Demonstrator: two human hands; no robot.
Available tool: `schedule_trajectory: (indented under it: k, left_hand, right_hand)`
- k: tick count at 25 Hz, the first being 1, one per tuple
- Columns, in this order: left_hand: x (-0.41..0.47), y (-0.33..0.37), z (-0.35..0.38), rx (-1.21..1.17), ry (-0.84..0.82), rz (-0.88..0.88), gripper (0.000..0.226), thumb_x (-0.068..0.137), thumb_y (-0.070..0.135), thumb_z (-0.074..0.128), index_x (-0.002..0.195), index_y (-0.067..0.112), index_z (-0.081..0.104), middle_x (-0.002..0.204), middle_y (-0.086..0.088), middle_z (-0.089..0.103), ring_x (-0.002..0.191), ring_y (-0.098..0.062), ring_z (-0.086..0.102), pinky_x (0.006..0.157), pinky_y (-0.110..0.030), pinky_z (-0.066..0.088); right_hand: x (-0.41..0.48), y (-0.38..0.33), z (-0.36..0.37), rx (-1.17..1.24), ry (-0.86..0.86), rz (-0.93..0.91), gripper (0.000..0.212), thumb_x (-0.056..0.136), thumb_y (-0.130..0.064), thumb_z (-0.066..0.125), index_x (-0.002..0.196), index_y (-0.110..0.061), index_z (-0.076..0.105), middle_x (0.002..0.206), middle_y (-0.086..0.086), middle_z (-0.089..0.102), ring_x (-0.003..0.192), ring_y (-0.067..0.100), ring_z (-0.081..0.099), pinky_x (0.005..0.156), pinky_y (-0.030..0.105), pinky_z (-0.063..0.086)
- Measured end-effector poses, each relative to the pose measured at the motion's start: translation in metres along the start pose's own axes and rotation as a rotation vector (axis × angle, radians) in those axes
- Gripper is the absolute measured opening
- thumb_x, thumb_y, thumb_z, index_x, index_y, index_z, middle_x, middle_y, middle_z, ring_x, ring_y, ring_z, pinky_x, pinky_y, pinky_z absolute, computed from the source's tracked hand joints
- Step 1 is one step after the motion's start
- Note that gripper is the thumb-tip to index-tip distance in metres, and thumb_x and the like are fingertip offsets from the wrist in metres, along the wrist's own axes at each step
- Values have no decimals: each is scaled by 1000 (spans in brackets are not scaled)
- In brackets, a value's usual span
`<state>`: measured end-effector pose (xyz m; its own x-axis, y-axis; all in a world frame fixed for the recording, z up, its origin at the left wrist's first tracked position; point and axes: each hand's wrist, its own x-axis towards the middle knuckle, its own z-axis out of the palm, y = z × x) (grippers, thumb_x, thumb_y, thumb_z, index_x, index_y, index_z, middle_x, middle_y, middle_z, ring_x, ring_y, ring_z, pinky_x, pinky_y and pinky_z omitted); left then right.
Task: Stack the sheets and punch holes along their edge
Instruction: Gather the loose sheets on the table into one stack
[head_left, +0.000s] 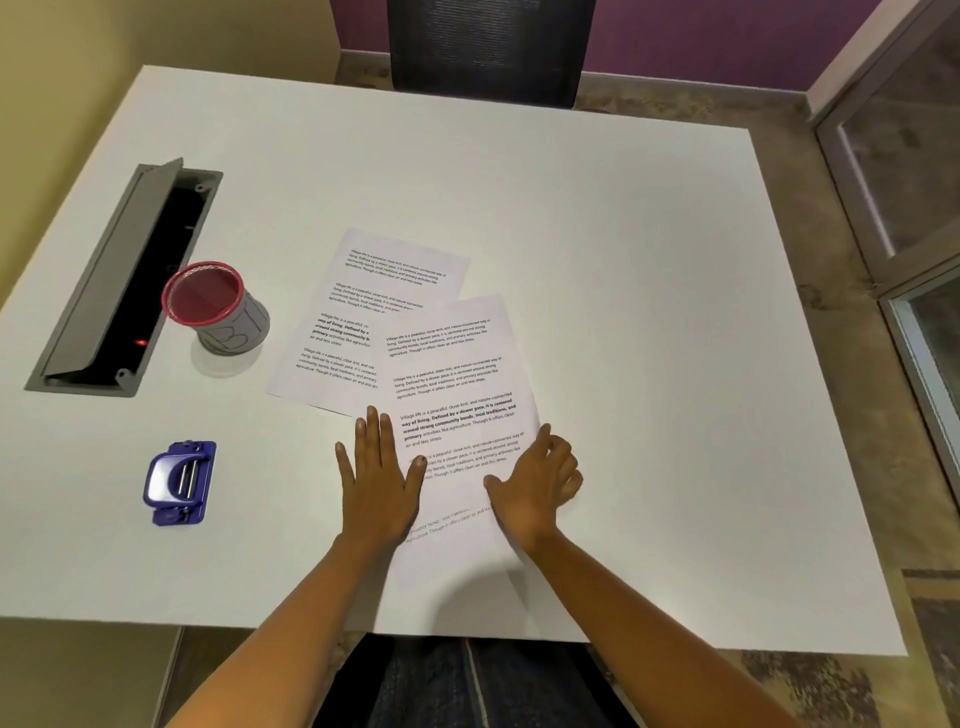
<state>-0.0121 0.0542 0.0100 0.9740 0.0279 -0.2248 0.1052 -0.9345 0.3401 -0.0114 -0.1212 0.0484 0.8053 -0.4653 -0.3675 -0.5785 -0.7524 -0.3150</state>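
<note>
Printed white sheets lie fanned out on the white table (623, 260). The far sheet (374, 291) sits tilted toward the left. A nearer sheet (452, 374) overlaps it, and another sheet (447, 551) shows under it near the front edge. My left hand (376, 478) lies flat with fingers spread, at the left edge of the nearer sheet. My right hand (537, 483) rests on that sheet's right edge with its fingers curled around the edge. A blue hole punch (179, 483) stands at the left, apart from both hands.
A red-rimmed mesh pen cup (218, 309) stands left of the sheets. A grey cable hatch (124, 280) is open in the table's left side. A black chair (488, 47) stands at the far edge. A glass partition (909, 182) is on the right.
</note>
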Motion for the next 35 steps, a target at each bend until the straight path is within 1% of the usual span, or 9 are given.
schedule_trajectory:
  k: [6,10,14,17,21,24,27,31,35]
  left_hand:
    - [0,0,1,36,7,-6,80,89,58,9,151,9,-6,161,-5,-10,148,-18,-13,118,-47,-11]
    - [1,-1,3,49,17,-10,79,90,56,12,152,9,-2,161,-6,-7,149,-20,-7,119,-49,-6]
    - [1,3,-2,-28,22,-31,74,94,52,13,153,10,0,162,-4,-6,150,-20,-6,120,-45,-7]
    - [4,2,-9,-181,42,-75,70,94,47,17,153,13,3,162,-2,-2,150,-20,-3,121,-43,-6]
    - [3,-2,-11,-129,60,-91,68,95,46,13,154,12,3,162,-3,-2,150,-23,-2,120,-45,-6]
    - [2,0,-11,-132,69,-100,69,94,45,12,153,11,5,162,-4,0,150,-24,0,119,-45,-5]
    - [5,3,-8,-116,76,-114,69,94,46,13,153,11,7,162,-4,2,150,-25,1,119,-46,-5]
    - [6,3,-4,-75,83,-119,69,95,46,15,153,10,8,162,-5,3,150,-27,3,118,-47,-3]
    - [4,0,-3,-77,83,-104,68,96,44,17,153,9,10,162,-6,5,150,-28,5,118,-49,1]
  right_hand:
    - [0,-18,-6,157,-99,124,65,73,-37,74,126,-12,45,129,9,47,125,29,39,102,42,35]
    - [10,-21,-14,515,-213,218,68,48,-51,74,105,-18,60,111,7,61,98,26,63,85,43,57]
    - [18,-11,-35,565,-236,208,43,67,-33,77,103,-15,63,105,2,69,91,26,67,84,42,57]
    - [22,3,-52,469,-165,152,48,70,-32,81,110,-14,61,104,-2,62,92,25,63,81,35,54]
    - [29,25,-71,504,-152,175,45,68,-29,85,105,-12,65,98,-1,68,83,22,66,67,24,52]
    - [36,38,-80,677,-349,243,34,67,-24,86,96,-11,72,95,6,75,78,21,70,64,27,56]
    - [34,37,-78,833,-505,312,22,79,-14,77,97,-3,71,98,14,74,72,19,70,58,22,57]
    - [31,31,-64,578,-367,195,14,82,-13,72,96,-10,73,98,9,73,74,19,66,59,22,48]
    - [25,28,-86,259,-14,80,20,92,-19,60,108,-10,68,108,10,72,91,31,68,71,25,49]
